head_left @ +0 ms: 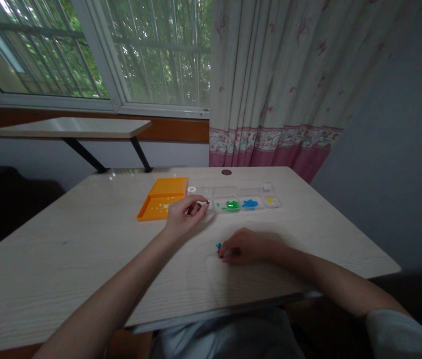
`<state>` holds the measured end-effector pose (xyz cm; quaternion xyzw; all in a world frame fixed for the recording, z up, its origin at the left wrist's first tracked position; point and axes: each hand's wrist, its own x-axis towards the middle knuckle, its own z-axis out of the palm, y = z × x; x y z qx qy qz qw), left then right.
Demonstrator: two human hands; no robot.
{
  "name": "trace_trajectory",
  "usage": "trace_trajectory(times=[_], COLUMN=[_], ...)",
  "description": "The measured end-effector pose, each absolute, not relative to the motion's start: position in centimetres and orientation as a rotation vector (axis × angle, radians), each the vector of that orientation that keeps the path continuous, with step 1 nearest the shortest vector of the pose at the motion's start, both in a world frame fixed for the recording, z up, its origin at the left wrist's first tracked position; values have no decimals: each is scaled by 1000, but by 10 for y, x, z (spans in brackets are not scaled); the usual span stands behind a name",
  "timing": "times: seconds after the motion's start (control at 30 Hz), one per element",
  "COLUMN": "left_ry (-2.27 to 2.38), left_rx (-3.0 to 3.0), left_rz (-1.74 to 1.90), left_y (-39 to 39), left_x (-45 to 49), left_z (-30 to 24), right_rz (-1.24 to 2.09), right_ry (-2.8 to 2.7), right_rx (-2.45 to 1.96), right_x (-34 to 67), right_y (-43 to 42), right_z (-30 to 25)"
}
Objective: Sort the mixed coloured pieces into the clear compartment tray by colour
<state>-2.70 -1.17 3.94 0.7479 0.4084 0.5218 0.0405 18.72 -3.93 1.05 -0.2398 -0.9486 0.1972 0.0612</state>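
Observation:
My left hand (184, 215) is over the near left end of a clear compartment box (226, 191), its fingertips pinching a tiny dark red piece (207, 202) whose kind is too small to tell. Lower and to the right, my right hand (250, 245) rests on the table, closed on a small blue and green piece (218, 246) that sticks out past the fingertips. In the box's near row lie green pieces (232, 205), blue pieces (250, 204) and a few yellow pieces (271, 200), each colour in its own compartment. My left hand hides the leftmost compartment in part.
An orange case (168, 186) lies opened flat left of the box, with small white pieces (164, 206) in its near half. The pale wooden table (84, 259) has a round dark cable hole (226, 172) at the back. A raised shelf (80, 127) stands at the back left.

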Motion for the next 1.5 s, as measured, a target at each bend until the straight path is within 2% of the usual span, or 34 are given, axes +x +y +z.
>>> trace_trajectory(times=[0.17,0.5,0.6,0.7,0.9,1.1,1.5], left_ry=[1333,1806,1746,1480,1199,1146,1065], left_rx=[2287,2318,2379,2463,2649,2797,2732], left_rz=[1341,929,864,814,918,1083,1186], left_y=[0,20,16,6,-19,-24,-25], left_x=[-36,-56,-52,-39,-4,1,3], left_z=[37,21,23,24,18,14,14], right_rz=[621,755,848,1065,1279,1326,1366], right_ry=[-2869,-2722,-2448,-2065,-1727,-1697,-1587], right_rx=[-723,-798,-894,-1026,-1038,-987,-950], right_x=[188,192,191,190,188,186,183], right_y=[-38,-31,-27,-19,-4,-6,-7], right_z=[12,5,2,-1,-9,-9,-6])
